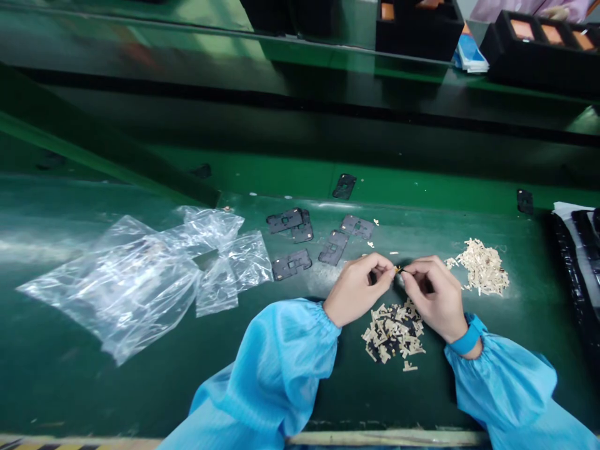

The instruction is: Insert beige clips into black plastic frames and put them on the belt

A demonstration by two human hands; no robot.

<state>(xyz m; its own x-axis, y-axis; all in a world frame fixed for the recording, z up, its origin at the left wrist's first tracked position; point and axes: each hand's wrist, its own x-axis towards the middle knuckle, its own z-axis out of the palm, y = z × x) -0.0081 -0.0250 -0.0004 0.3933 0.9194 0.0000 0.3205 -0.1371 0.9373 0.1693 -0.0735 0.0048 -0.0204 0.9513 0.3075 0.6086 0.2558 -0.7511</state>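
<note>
Fingertips of my left hand (pixel 360 284) and my right hand (pixel 435 297) nearly meet above the green bench, both pinched closed. Between them shows a tiny black and yellowish part (pixel 398 270), too small to name. It seems to be held from both sides. Just below my hands lies a loose pile of small beige and black pieces (pixel 394 332). To the right of my right hand is a second heap, of small beige pieces (pixel 485 267). Several flat black plates with cut-outs (pixel 334 247) lie beyond and left of my left hand.
Crumpled clear plastic bags (pixel 140 275) cover the bench's left side. A black plastic-wrapped bundle (pixel 579 250) stands at the right edge. Black bins (pixel 417 31) sit on the raised shelf, where a person's pink sleeve (pixel 506 9) shows. More black plates (pixel 344 186) lie by the back wall.
</note>
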